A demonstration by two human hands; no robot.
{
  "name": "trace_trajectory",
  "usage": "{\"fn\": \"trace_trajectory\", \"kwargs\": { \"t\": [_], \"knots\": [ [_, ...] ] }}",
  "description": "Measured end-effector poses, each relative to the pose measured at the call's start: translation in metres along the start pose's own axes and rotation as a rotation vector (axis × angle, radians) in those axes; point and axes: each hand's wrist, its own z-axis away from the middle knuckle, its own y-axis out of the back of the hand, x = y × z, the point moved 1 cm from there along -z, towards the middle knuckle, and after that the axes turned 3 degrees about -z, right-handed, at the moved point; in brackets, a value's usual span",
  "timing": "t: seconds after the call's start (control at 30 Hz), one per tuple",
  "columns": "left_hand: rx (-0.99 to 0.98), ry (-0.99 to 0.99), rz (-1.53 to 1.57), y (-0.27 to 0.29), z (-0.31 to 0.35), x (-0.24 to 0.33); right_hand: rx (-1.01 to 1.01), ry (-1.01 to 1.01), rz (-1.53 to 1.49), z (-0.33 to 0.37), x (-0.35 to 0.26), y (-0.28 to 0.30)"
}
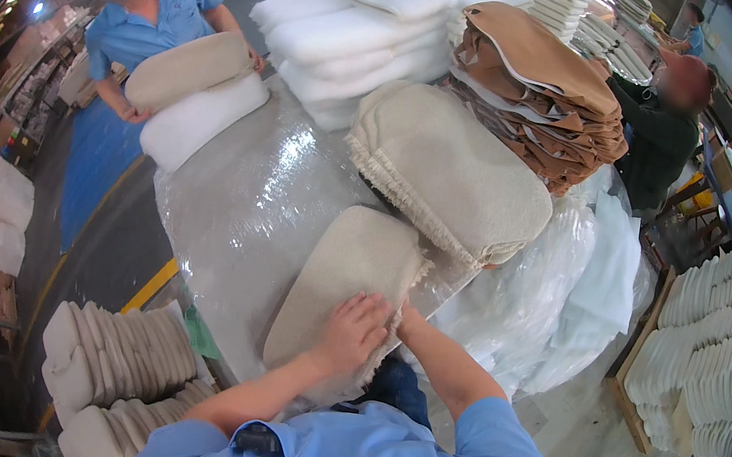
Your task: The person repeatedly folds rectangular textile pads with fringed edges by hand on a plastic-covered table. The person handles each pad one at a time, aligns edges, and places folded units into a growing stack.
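Observation:
A beige fabric-covered cushion (pixel 323 274) with a frayed edge lies before me on the plastic-wrapped table (pixel 231 201). My left hand (pixel 354 331) rests flat on top of it near that edge, fingers stretched out. At the frayed side, my right hand (pixel 409 322) reaches in by the edge; its fingers are hidden, so I cannot see whether they grip the cloth. Just beyond lies a stack of similar beige fabric pieces (pixel 457 167) with fringed edges.
Brown covers (pixel 542 85) and white padding (pixel 353 42) are piled at the far side. A co-worker at far left holds a beige piece (pixel 188 71) over white padding. Another person (pixel 661 129) stands at far right. Cushion stacks (pixel 123 354) flank me, with more racked right (pixel 706 347).

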Motion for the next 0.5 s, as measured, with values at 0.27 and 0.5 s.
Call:
{"fn": "trace_trajectory", "kwargs": {
  "t": [0.27,0.5],
  "knots": [
    [0.210,0.275,0.155,0.011,-0.140,-0.139,0.072,-0.108,-0.467,-0.009,0.007,-0.018],
    [-0.022,0.417,0.040,-0.011,-0.175,-0.160,0.113,-0.092,-0.526,-0.014,0.012,-0.014]
  ]
}}
